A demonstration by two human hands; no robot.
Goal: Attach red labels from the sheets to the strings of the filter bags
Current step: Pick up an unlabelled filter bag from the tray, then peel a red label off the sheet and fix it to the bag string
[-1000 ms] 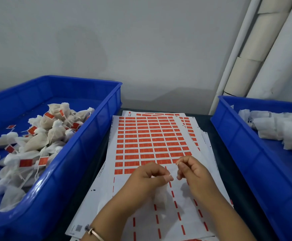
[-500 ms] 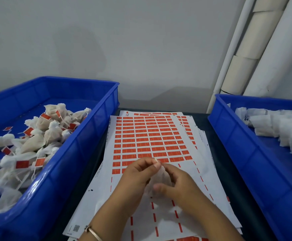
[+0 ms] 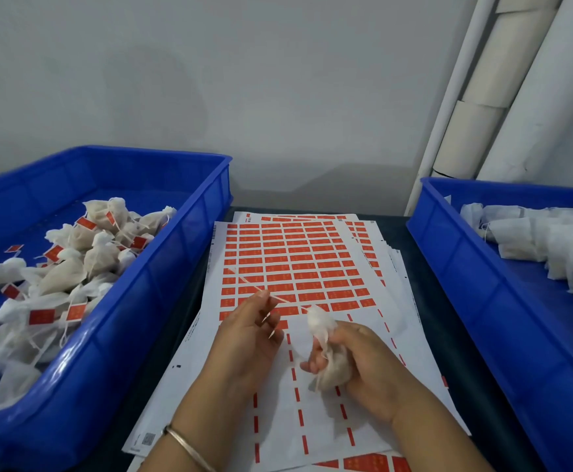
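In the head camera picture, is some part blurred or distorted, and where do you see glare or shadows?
Head view: the wide lens bends the left blue bin and its rim shows soft glare; the filter bag in the right hand and the string held by the left hand look slightly smeared; a soft shadow lies on the wall; light is even.

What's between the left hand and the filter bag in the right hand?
Head view: the bag's string runs taut from the left hand to the filter bag gripped by the right hand, over the label sheet.
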